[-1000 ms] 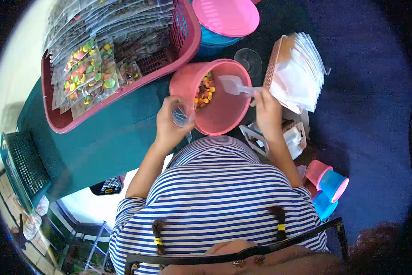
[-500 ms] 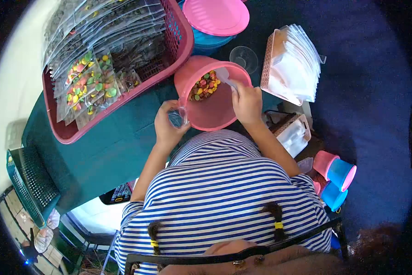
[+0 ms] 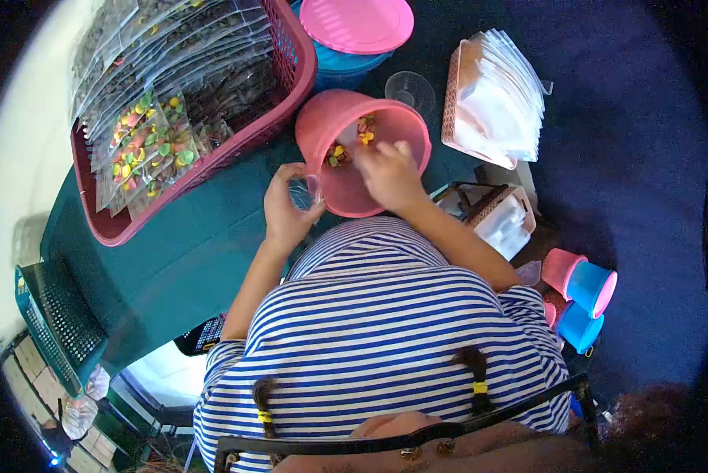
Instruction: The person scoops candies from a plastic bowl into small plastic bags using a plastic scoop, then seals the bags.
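Note:
A pink bucket [image 3: 322, 130] leans with its mouth towards me and holds small red, yellow and green candies [image 3: 365, 131]. My right hand [image 3: 389, 175] is inside the bucket's mouth, closed around a pale scoop [image 3: 352, 148] that is smeared by motion and partly hidden among the candies. At the bucket's left rim, my left hand [image 3: 285, 206] curls in a C shape around a clear plastic bag [image 3: 305, 191], its mouth held apart between thumb and fingers.
A dark pink basket [image 3: 303, 75] full of filled bags stands at the left. Behind the bucket are a clear cup [image 3: 409, 93] and a blue tub with a pink lid [image 3: 356, 22]. A woven tray [image 3: 450, 118] of clear bags stands at the right. Pink and blue tubs [image 3: 590, 284] lie lower right.
My right hand has moved left and down into the bucket with the scoop, and the candies are split into separate patches. My left hand keeps its hold on the bag.

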The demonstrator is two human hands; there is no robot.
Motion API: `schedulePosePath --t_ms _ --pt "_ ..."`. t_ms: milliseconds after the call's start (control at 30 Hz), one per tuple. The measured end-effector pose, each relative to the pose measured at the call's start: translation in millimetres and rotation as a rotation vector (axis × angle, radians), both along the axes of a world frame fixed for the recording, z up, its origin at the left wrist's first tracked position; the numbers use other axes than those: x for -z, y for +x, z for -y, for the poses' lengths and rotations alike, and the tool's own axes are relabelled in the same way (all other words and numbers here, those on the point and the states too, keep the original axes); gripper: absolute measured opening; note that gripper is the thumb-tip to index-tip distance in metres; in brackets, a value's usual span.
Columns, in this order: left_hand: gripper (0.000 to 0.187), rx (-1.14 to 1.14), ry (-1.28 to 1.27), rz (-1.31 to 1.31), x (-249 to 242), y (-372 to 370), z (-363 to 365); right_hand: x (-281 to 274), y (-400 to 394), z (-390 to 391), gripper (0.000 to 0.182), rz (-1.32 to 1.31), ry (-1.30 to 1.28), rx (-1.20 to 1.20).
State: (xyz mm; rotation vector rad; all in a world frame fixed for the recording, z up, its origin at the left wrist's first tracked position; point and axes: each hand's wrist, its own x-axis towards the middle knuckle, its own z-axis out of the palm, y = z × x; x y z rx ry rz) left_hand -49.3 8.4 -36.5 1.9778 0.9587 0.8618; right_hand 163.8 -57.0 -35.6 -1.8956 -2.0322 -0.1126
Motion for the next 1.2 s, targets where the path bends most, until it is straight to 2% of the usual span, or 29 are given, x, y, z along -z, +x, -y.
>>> schedulePosePath --t_ms 100,167,233,267,433,533,567,633,700,767,900,967,1000,1067,1200 --pt "0.059 -0.07 -0.056 -0.014 -5 5 1 2 -4 17 0.025 -0.078 0.055 -0.115" --pt "0.058 -0.092 -0.089 -0.023 -5 4 3 -17 4 21 0.026 -0.084 -0.002 -0.087" --pt "0.059 -0.032 -0.05 -0.019 -4 5 5 -25 15 20 0.025 -0.043 0.095 0.057" --pt "0.055 -0.048 -0.069 0.04 -6 9 7 -33 18 20 0.021 -0.028 0.024 0.152" --pt "0.056 -0.027 -0.058 0.027 -10 17 2 4 32 24 0.016 -0.012 -0.041 0.231" --pt "0.057 -0.056 -0.133 0.046 -6 16 -1 10 21 34 0.015 -0.241 -0.145 0.268" --pt "0.057 -0.07 -0.168 0.067 -5 16 0 10 18 33 0.015 -0.241 -0.151 0.267" --pt "0.056 -0.055 -0.155 0.066 -6 14 1 10 14 30 0.014 -0.497 -0.242 0.293" --pt "0.056 -0.035 -0.131 0.066 -7 13 2 18 12 26 0.013 -0.56 -0.255 0.295" --pt "0.055 -0.076 -0.153 0.061 -7 12 4 23 10 21 0.011 -0.973 -0.352 0.427" --pt "0.058 -0.062 -0.198 0.058 -9 8 5 31 8 16 0.009 -1.129 -0.372 0.355" --pt "0.057 -0.064 -0.176 0.053 -7 7 4 47 5 15 0.008 -1.413 -0.214 0.245" --pt "0.057 -0.064 -0.176 0.054 -8 7 4 42 8 15 0.008 -1.412 -0.215 0.245" --pt "0.057 -0.094 -0.192 0.058 -12 6 5 21 15 15 0.009 -1.674 -0.383 0.379" --pt "0.058 -0.128 -0.264 0.083 -3 -1 -1 7 14 16 0.007 -1.842 -0.27 0.376"
